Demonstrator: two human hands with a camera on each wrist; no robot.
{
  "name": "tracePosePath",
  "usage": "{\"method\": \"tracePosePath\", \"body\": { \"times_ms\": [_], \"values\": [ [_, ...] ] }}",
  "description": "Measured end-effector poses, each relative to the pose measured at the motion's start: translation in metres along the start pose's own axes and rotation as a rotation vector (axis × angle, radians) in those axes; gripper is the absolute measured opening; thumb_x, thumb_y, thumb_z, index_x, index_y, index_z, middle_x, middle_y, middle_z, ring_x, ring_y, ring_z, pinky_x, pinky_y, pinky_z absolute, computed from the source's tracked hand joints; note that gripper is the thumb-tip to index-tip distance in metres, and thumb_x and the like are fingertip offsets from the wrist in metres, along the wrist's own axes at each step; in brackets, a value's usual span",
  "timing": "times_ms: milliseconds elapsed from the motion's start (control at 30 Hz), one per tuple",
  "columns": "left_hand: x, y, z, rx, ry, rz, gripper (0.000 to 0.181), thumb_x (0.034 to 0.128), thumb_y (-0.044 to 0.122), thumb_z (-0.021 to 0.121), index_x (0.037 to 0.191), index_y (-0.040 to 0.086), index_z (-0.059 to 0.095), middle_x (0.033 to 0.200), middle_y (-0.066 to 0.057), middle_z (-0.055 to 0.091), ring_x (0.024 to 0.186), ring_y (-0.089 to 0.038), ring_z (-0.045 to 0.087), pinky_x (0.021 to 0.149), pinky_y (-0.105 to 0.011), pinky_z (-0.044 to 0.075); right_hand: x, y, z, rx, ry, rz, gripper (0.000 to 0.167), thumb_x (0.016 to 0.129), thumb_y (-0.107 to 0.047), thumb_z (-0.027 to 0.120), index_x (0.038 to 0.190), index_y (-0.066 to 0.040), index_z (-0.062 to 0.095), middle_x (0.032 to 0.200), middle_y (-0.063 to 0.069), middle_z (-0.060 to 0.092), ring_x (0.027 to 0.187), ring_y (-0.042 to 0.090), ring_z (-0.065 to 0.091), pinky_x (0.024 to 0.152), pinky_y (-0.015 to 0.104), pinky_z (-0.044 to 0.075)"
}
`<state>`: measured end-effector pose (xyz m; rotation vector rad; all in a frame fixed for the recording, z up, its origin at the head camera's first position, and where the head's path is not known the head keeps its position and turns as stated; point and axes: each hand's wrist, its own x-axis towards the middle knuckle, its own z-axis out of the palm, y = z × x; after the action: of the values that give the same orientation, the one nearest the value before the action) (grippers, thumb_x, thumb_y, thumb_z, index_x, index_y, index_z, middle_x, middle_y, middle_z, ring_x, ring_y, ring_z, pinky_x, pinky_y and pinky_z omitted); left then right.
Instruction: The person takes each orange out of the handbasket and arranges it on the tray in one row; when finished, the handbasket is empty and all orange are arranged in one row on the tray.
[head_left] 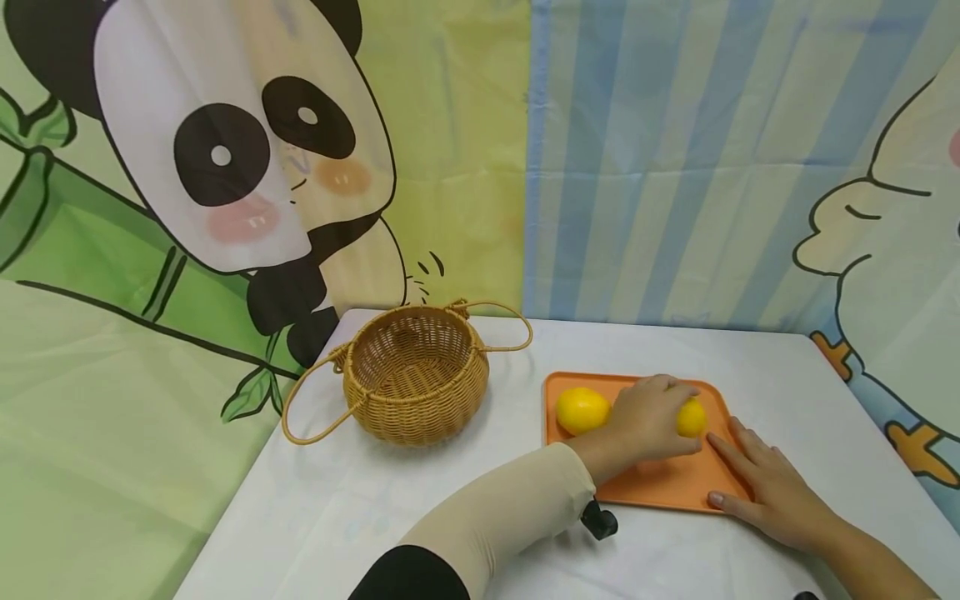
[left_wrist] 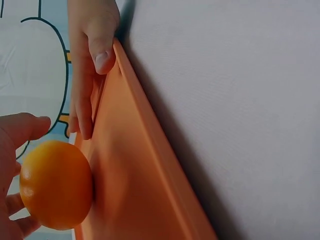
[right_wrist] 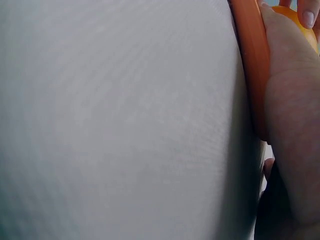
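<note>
On an orange tray (head_left: 652, 492), my left hand (head_left: 652, 421) reaches over the right-hand lemon (head_left: 691, 417). From the left wrist, that lemon (left_wrist: 56, 185) looks more orange, and the left thumb (left_wrist: 30, 126) stands apart from it while the other fingers are spread beside and partly behind it. A second lemon (head_left: 583, 410) lies at the tray's left end, left of the left hand. My right hand (head_left: 776, 487) rests at the tray's right edge, fingers extended along the rim and thumb at the near corner. In the right wrist view, the right hand (right_wrist: 295, 90) lies against the tray's side.
Left of the tray stands a round wicker basket (head_left: 420, 408) with two loop handles, one leaning out toward each side. A white cloth (head_left: 360, 508) covers the table. Behind it hang printed curtains (head_left: 637, 167) with a panda and stripes.
</note>
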<state>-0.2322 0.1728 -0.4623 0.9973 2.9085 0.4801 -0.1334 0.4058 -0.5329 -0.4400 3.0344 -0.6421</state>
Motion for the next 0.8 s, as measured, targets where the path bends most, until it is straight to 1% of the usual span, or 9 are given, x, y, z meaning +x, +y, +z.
{"method": "tracePosePath", "body": {
  "times_ms": [100,233,333,467,567,633,667,733,800],
  "values": [
    [0.0,0.001,0.002,0.04,0.002,0.014,0.069,0.091,0.062,0.078,0.153,0.046,0.052,0.156,0.019,0.047,0.135,-0.005,0.05,0.11,-0.029,0.045,0.0,0.0,0.0,0.001,0.006,-0.003,0.091,0.097,-0.05,0.076,0.168,-0.013,0.034,0.175,0.029,0.009,0.149,0.065,0.019,0.119,0.078,-0.003],
    [0.0,0.001,0.003,0.079,0.009,0.021,0.065,0.0942,0.056,0.077,0.153,0.045,0.053,0.157,0.018,0.046,0.137,-0.005,0.049,0.11,-0.029,0.045,-0.001,-0.002,0.001,0.009,-0.003,0.009,0.09,0.097,-0.052,0.075,0.168,-0.012,0.036,0.174,0.03,0.01,0.149,0.065,0.019,0.119,0.079,-0.003],
    [-0.001,0.001,0.003,0.096,0.016,0.029,0.063,0.0946,0.053,0.077,0.153,0.045,0.053,0.157,0.017,0.046,0.139,-0.005,0.048,0.11,-0.029,0.045,-0.001,-0.002,0.001,0.012,-0.007,0.011,0.09,0.097,-0.053,0.075,0.168,-0.013,0.035,0.174,0.029,0.009,0.149,0.065,0.019,0.118,0.079,-0.003],
    [0.0,0.001,0.003,0.107,0.022,0.042,0.063,0.0947,0.055,0.076,0.153,0.046,0.053,0.16,0.017,0.043,0.145,-0.006,0.043,0.116,-0.031,0.04,-0.001,-0.002,0.0,0.008,-0.013,0.014,0.092,0.097,-0.054,0.074,0.169,-0.014,0.033,0.175,0.028,0.007,0.15,0.065,0.018,0.118,0.08,-0.002],
    [0.0,0.001,0.001,0.1,0.018,0.05,0.067,0.0944,0.061,0.074,0.155,0.049,0.049,0.165,0.018,0.038,0.152,-0.008,0.035,0.122,-0.034,0.033,0.0,-0.003,-0.001,0.001,-0.013,0.015,0.094,0.097,-0.055,0.074,0.169,-0.014,0.032,0.175,0.028,0.007,0.15,0.065,0.017,0.117,0.081,-0.001],
    [-0.005,0.001,-0.004,0.091,0.025,0.078,0.071,0.0937,0.066,0.072,0.158,0.048,0.047,0.168,0.016,0.035,0.156,-0.011,0.03,0.125,-0.037,0.03,0.001,-0.003,-0.003,-0.005,-0.013,0.016,0.094,0.096,-0.055,0.075,0.169,-0.015,0.032,0.175,0.028,0.008,0.15,0.065,0.017,0.117,0.082,0.001],
    [-0.009,0.0,-0.007,0.08,0.025,0.095,0.073,0.0934,0.069,0.07,0.159,0.048,0.045,0.169,0.015,0.032,0.157,-0.013,0.028,0.126,-0.038,0.028,0.002,-0.004,-0.005,-0.005,-0.012,0.015,0.093,0.096,-0.055,0.075,0.169,-0.014,0.033,0.175,0.029,0.009,0.15,0.065,0.018,0.116,0.082,0.004],
    [-0.021,-0.003,-0.014,0.064,0.036,0.143,0.078,0.092,0.075,0.067,0.161,0.046,0.044,0.171,0.013,0.029,0.159,-0.015,0.024,0.127,-0.039,0.025,0.002,-0.005,-0.008,-0.017,-0.016,0.02,0.094,0.096,-0.055,0.075,0.169,-0.013,0.033,0.174,0.03,0.011,0.15,0.066,0.018,0.113,0.085,0.01],
    [-0.035,-0.008,-0.02,0.064,0.056,0.194,0.081,0.0912,0.079,0.064,0.161,0.044,0.044,0.172,0.011,0.029,0.16,-0.017,0.024,0.127,-0.041,0.025,0.003,-0.008,-0.012,-0.033,-0.014,0.034,0.095,0.095,-0.058,0.075,0.168,-0.012,0.035,0.173,0.031,0.014,0.149,0.067,0.018,0.109,0.086,0.017]
  ]
}}
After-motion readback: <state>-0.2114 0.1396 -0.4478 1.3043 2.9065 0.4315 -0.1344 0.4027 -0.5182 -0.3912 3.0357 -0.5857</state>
